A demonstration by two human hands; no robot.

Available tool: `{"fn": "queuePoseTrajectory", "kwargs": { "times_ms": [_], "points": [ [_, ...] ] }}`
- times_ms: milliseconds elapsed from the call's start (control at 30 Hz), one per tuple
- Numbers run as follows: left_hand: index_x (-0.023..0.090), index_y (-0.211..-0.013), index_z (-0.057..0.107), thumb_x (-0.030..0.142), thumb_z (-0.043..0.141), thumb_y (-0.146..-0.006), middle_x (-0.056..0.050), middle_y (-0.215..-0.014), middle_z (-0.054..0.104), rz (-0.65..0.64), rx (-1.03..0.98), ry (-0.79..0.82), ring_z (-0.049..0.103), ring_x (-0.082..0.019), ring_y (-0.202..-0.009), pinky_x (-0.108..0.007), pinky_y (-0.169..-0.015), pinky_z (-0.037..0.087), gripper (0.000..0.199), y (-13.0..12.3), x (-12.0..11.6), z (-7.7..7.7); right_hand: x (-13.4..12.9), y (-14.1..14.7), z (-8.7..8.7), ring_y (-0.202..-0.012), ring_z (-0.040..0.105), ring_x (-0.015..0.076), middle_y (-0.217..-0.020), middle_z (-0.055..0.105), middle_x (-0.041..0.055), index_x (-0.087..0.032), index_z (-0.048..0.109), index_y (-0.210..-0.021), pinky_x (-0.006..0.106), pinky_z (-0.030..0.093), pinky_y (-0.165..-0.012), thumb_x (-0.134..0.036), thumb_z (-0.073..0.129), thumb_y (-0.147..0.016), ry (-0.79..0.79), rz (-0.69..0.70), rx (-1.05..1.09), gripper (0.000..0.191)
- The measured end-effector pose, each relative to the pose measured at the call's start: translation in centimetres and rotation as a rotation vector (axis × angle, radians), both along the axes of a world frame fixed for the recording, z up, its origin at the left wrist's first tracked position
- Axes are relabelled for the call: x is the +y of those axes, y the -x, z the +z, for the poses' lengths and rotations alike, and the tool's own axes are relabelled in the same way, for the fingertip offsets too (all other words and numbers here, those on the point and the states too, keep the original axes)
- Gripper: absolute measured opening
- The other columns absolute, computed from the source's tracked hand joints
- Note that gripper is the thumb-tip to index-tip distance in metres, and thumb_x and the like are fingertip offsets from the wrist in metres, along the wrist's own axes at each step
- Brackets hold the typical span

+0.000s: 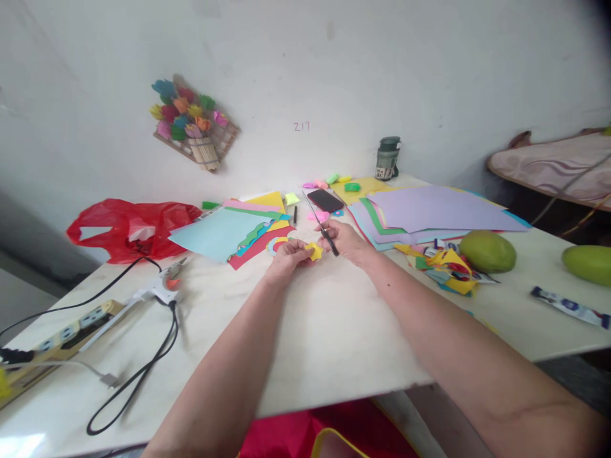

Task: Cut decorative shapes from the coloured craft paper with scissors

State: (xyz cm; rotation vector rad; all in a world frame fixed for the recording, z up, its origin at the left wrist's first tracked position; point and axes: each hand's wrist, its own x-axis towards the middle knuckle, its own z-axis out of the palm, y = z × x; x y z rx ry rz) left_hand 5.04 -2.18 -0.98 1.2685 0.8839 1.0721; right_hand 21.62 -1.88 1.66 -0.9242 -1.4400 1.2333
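Near the middle of the white table, my left hand [287,257] pinches a small yellow paper piece [314,251] with a scalloped edge. Just to its right, my right hand [344,240] is closed around scissors [328,242] with black handles, their blades pointing up and away to the left. The fingers of my right hand are close to the yellow paper; whether they touch it is hard to tell. Behind my left hand lie ring-shaped paper cutouts [277,244], partly hidden by the fingers. A pink paper piece [319,216] lies beyond the scissors.
Coloured sheets lie left [219,232] and right [443,207]. A phone [325,200] and dark pen [294,216] lie behind my hands. Paper scraps [451,270] and a green fruit [487,252] are right; a red bag [133,222], glue gun [167,286] and power strip [71,334] are left.
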Motion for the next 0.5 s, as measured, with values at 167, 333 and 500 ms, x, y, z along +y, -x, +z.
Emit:
{"fn": "queuePoseTrajectory", "kwargs": {
  "times_ms": [167, 333, 500],
  "points": [
    [0.016, -0.069, 0.05, 0.031, 0.076, -0.055, 0.001, -0.063, 0.061, 0.021, -0.017, 0.019, 0.06, -0.011, -0.054, -0.024, -0.058, 0.047, 0.033, -0.03, 0.16, -0.08, 0.25, 0.48, -0.29, -0.047, 0.048, 0.0084, -0.052, 0.054, -0.0068, -0.018, 0.054, -0.082, 0.021, 0.038, -0.047, -0.009, 0.058, -0.05, 0.004, -0.087, 0.046, 0.034],
    [0.015, -0.07, 0.051, 0.031, 0.075, -0.056, 0.0, -0.064, 0.062, 0.056, -0.094, -0.007, 0.062, -0.013, -0.057, -0.026, -0.061, 0.049, 0.032, -0.05, 0.11, -0.1, 0.2, 0.79, -0.3, -0.045, 0.05, 0.0082, -0.052, 0.055, -0.0068, -0.018, 0.052, -0.082, 0.021, 0.041, -0.047, -0.009, 0.06, -0.051, 0.017, -0.13, 0.072, 0.033],
    [0.016, -0.079, 0.049, 0.033, 0.074, -0.059, -0.003, -0.068, 0.066, 0.087, -0.174, -0.018, 0.065, -0.017, -0.057, -0.028, -0.058, 0.051, 0.036, 0.0, -0.16, 0.17, -0.06, 0.34, 0.02, -0.042, 0.051, 0.0082, -0.05, 0.053, -0.0067, -0.017, 0.052, -0.083, 0.021, 0.04, -0.044, -0.013, 0.069, -0.054, 0.077, -0.115, 0.006, 0.035]
  ]
}}
